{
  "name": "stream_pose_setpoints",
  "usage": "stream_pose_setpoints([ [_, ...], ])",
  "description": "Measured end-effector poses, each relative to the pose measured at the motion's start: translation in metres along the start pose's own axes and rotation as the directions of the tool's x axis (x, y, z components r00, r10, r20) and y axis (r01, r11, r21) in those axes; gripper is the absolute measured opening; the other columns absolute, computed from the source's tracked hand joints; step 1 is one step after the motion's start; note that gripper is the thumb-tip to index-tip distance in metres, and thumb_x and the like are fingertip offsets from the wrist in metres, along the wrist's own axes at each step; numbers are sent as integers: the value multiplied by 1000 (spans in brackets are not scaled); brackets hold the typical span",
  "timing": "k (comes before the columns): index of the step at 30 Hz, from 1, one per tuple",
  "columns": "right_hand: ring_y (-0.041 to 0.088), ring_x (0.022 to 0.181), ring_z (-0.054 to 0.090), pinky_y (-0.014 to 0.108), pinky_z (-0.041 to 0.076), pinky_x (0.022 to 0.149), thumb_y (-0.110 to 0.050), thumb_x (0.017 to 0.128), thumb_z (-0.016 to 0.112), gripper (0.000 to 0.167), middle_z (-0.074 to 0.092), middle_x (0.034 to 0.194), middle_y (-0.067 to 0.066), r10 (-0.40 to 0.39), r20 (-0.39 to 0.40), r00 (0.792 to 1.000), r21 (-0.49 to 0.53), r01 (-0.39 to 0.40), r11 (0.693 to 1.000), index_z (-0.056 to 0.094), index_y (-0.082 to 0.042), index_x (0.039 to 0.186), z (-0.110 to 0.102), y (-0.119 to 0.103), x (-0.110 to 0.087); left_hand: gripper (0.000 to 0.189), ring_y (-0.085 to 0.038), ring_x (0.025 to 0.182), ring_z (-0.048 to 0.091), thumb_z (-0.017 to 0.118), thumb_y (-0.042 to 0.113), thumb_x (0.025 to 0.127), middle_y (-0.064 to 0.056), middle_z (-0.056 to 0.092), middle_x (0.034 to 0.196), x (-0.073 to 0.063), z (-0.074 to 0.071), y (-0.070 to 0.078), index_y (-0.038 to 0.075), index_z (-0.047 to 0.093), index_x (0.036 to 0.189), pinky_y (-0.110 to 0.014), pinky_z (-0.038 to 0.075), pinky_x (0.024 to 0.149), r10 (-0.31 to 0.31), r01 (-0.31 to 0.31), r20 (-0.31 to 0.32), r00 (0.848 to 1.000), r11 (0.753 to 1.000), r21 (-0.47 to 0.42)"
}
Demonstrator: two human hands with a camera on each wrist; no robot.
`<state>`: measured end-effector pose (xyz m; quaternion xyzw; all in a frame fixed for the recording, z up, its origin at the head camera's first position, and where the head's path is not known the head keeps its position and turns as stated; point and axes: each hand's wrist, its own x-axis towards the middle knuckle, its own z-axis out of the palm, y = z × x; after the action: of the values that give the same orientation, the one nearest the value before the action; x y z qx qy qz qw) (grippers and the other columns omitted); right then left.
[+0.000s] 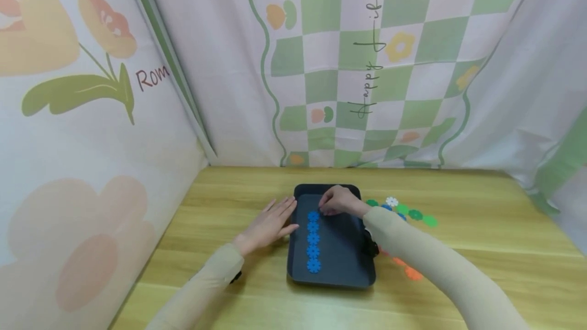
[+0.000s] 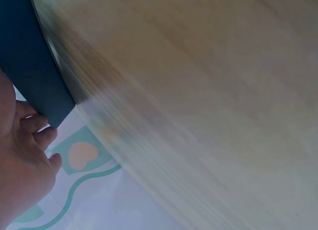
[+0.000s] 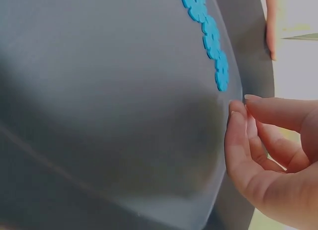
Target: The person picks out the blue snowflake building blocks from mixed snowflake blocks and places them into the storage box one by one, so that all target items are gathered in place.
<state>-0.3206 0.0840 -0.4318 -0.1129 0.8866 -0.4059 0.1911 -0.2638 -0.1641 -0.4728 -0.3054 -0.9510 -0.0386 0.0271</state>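
Note:
A dark grey tray [image 1: 339,258] lies on the table, with a straight row of several blue flower-shaped discs [image 1: 313,239] inside it. My left hand [image 1: 270,221] rests against the tray's left rim, fingers extended; in the left wrist view its fingertips touch the tray's wall [image 2: 37,66]. Over the tray's far part, my right hand [image 1: 338,201] is beside the far end of the row. In the right wrist view the right hand [image 3: 271,145] has bent fingers, thumb close to the index finger, and no disc shows between them. The blue discs [image 3: 211,37] lie just beyond its fingertips.
Right of the tray, partly behind the right forearm, lie loose discs: green ones [image 1: 415,215], a white one [image 1: 392,201], blue ones and orange ones [image 1: 412,273]. A black object [image 1: 370,245] shows at the right wrist. Patterned curtains hang behind and left of the wooden table [image 1: 243,187].

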Motion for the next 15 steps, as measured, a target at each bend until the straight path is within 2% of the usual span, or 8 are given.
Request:
stream_pose_setpoints([
  [4,17,78,71,38,62,80,-5,91,68,15,75,92,14,-29,21,999,9,29,1000,72,4,102,-10,2,-7,69,-25,153,28,37,53,104,-9,25,165,0,1,0,8,28,157,-48,23,126,4,-4,-9,1000,1000,-7],
  [9,18,84,72,39,62,83,-4,91,67,19,73,99,19,-72,41,997,35,71,997,69,8,105,-23,7,-18,71,-22,154,23,33,56,104,-6,21,167,1,3,-1,11,23,159,-46,19,127,-10,10,19,1000,1000,4],
  [15,16,88,71,39,61,84,-8,94,65,21,72,103,19,-85,55,995,15,85,996,67,8,108,-39,15,-40,71,-23,154,24,35,54,104,-8,22,166,0,3,0,9,24,158,-47,20,127,-4,4,7,1000,1000,-3],
])
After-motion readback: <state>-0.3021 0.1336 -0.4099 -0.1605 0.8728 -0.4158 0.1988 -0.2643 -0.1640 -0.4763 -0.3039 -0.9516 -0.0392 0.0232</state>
